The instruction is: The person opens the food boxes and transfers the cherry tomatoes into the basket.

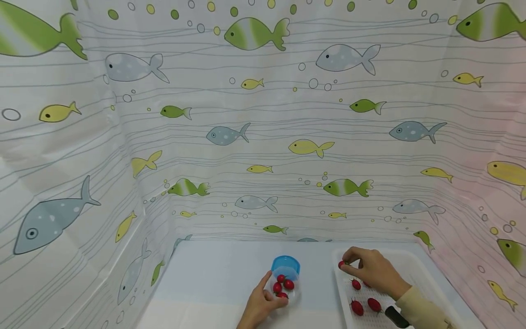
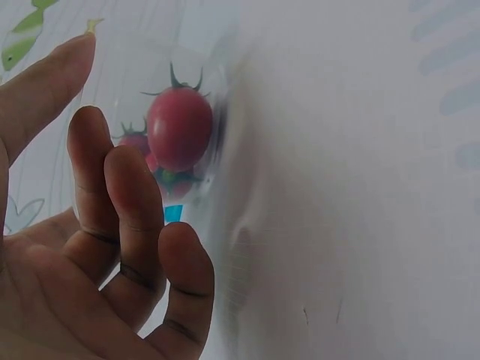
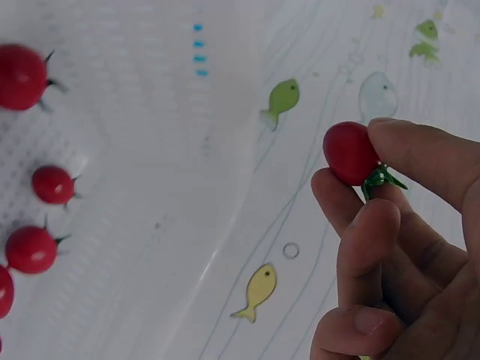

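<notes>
My right hand pinches a red cherry tomato between thumb and fingertips, its green stalk toward the palm. That hand is above the left side of a white perforated basket, where several more cherry tomatoes lie. With thumb and index finger, my left hand holds the near left side of a small clear container. Inside are several cherry tomatoes, partly seen through the wall in the left wrist view. At its far side is a blue lid, standing away from the opening.
Both the container and the basket stand on a white table. A fish-patterned sheet rises behind the table and along both sides. A dark strap-like piece shows by the right sleeve.
</notes>
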`<state>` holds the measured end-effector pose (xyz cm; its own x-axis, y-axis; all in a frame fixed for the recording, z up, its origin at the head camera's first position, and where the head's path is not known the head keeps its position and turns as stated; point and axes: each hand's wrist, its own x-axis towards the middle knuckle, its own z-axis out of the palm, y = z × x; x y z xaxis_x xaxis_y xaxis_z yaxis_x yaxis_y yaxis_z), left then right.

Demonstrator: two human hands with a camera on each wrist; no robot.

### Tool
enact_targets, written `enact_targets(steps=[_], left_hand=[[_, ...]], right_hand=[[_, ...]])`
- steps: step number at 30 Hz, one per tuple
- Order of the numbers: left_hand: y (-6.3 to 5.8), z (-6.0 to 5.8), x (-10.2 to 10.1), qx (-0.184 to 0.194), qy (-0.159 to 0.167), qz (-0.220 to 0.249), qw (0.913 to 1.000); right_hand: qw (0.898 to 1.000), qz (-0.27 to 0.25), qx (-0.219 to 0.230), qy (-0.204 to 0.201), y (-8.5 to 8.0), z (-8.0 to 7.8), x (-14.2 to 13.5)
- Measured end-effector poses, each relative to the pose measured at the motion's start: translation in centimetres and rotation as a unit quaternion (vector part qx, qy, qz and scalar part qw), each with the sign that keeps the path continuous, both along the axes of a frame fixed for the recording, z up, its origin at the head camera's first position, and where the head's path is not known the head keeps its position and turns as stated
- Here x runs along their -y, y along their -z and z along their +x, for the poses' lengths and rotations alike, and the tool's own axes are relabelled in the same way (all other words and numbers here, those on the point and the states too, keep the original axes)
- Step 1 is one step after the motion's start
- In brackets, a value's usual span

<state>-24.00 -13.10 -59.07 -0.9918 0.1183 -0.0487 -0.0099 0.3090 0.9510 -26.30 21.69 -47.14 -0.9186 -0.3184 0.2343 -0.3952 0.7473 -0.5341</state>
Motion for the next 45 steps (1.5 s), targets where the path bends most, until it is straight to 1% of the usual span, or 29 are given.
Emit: enact_targets(steps=[3,10,15,21,25,28,33,38,42,45], left_hand=[[0.1,0.0,-0.1,0.003,-0.002,-0.001,1.0000],[0.3,0.1,-0.1,0.003,0.000,0.008,1.0000],[0.3,0.1,-0.2,0.002,0.000,0.006,1.0000],[0.2,0.1,-0.1,-0.001,-0.002,-0.003,1.0000],[0.1,0.1,-0.1,-0.001,-0.002,-0.005,1.0000],[0.0,0.1,-0.1,-0.006,0.000,-0.005,1.0000],[0.1,0.0,-0.1,-0.007,0.002,-0.002,1.0000],[0.2,0.0,-0.1,-0.003,0.000,-0.002,1.0000],[0.3,-0.1,-0.1,-0.002,0.000,-0.005,1.0000],[0.3,-0.1,-0.2,-0.003,-0.001,-0.009,1.0000]], right_hand=[[1.000,0.007,0.006,0.019,0.4,0.0,-1.4],[0.997,0.013,0.038,0.063,1.8,0.4,-4.4],[0.995,0.020,0.057,0.074,3.2,0.8,-6.7],[0.991,0.053,0.091,0.087,4.6,1.1,-8.8],[0.985,0.070,0.130,0.090,5.2,1.1,-9.5],[0.981,0.073,0.157,0.091,5.9,0.9,-9.8],[0.973,0.080,0.193,0.099,7.4,0.6,-10.4],[0.968,0.088,0.216,0.093,8.5,0.3,-10.7],[0.965,0.100,0.224,0.091,8.8,0.5,-10.7],[0.965,0.105,0.224,0.088,9.0,0.6,-10.8]])
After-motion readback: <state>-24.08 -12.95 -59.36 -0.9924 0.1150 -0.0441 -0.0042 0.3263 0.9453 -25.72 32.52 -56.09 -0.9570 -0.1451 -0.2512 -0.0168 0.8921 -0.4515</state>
